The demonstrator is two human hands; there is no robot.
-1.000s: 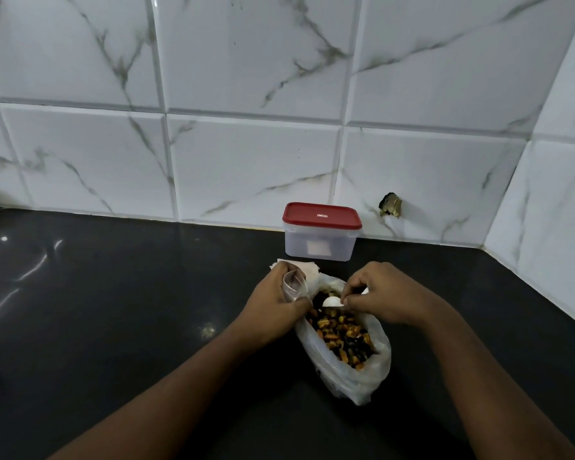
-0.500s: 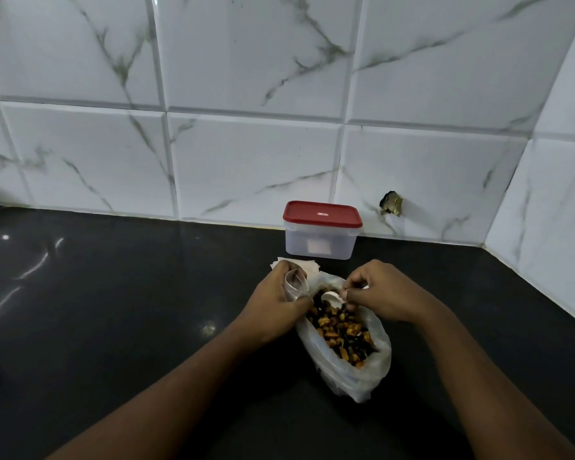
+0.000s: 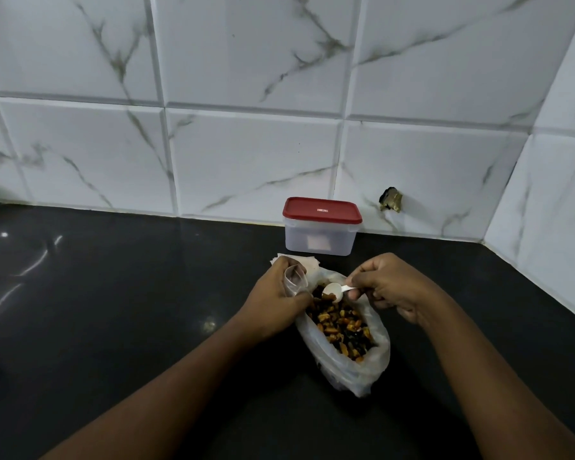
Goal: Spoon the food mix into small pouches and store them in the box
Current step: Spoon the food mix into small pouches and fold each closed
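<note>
Starting at the left, a glossy black counter [image 3: 113,310] streaked with reflected light, backed by white wall tiles [image 3: 246,161] veined in grey. Next, reaching in from the lower edge, the left hand [image 3: 274,302], grip curled round a small clear pouch [image 3: 294,278], with the pouch mouth held open and turned toward the right. Just behind that hand, flat on the counter, a thin stack of pale sheets [image 3: 312,263], half hidden by the knuckles; cannot tell whether more pouches or paper. Just right of the left hand and touching it, a floppy clear plastic bag [image 3: 359,370] lying on the counter, mouth spread wide, filled with the food mix [image 3: 342,327] of orange, yellow and dark pieces. Over the far end of the bag, a small white spoon [image 3: 334,289], bowl toward the pouch, low above the mix; cannot tell whether touching the heap. To the right, the right hand [image 3: 392,287], grip closed on the spoon's short handle, pinched between thumb and forefinger, other fingers curled under. Behind both hands, close to the wall, the box [image 3: 319,240], translucent, red lid [image 3: 322,210] on, standing apart from the bag. Further right, a dark chipped hole [image 3: 390,204] in the tile.
</note>
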